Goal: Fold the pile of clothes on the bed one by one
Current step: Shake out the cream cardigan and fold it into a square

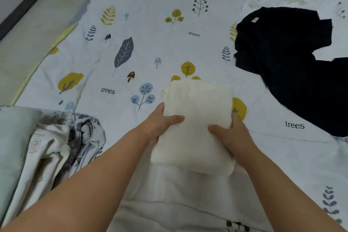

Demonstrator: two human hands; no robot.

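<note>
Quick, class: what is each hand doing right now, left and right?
Left hand: grips the left edge of the folded cream sweater, thumb on top.
Right hand: grips the sweater's right edge, thumb on top.

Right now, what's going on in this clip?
A person is folding clothes on a bed with a tree-print cover. Both hands hold a folded white sweater: the left hand grips its left edge and the right hand its right edge, thumbs on top. A dark garment lies spread out and unfolded at the right. Rumpled bedding sits at the lower left.
</note>
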